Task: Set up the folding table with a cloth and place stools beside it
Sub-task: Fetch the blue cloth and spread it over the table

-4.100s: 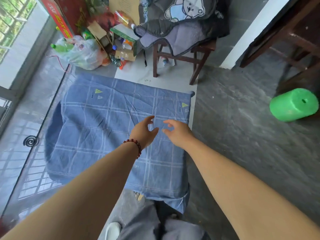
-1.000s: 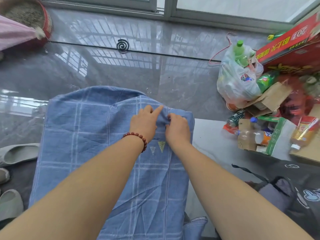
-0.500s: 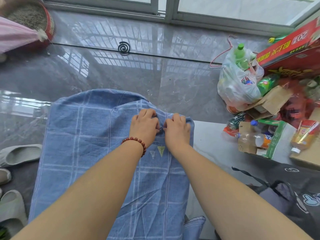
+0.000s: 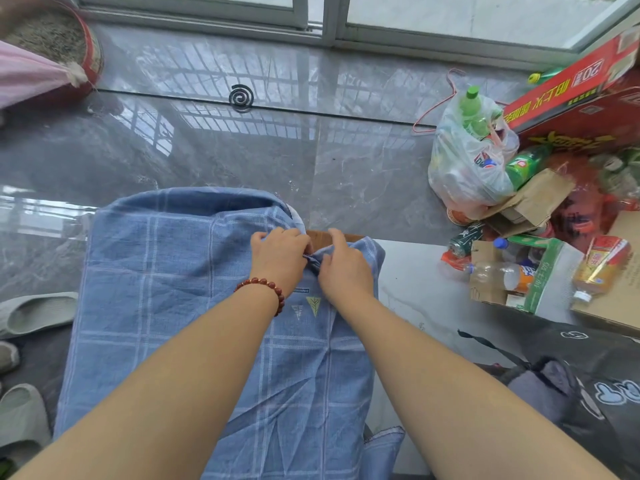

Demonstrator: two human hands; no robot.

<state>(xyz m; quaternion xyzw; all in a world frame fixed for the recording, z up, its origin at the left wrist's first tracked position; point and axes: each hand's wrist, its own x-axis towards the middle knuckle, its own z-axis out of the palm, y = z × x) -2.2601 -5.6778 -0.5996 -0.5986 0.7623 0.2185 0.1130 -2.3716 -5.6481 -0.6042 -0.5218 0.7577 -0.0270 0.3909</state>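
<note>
- Left hand (image 4: 280, 254) and right hand (image 4: 341, 268) are being held side by side, each pinching a bunched fold of blue checked cotton cloth (image 4: 166, 271).
- At the far right, an edge of the brown folding table (image 4: 320, 235) is being left bare. Cloth-laying is judged unfinished, and the fold likely needs pulling over it next.

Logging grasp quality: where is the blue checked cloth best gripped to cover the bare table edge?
Probably its bunched far hem, from above: the blue checked cloth puckers between the left hand and right hand, leaving the brown table edge exposed there.
</note>
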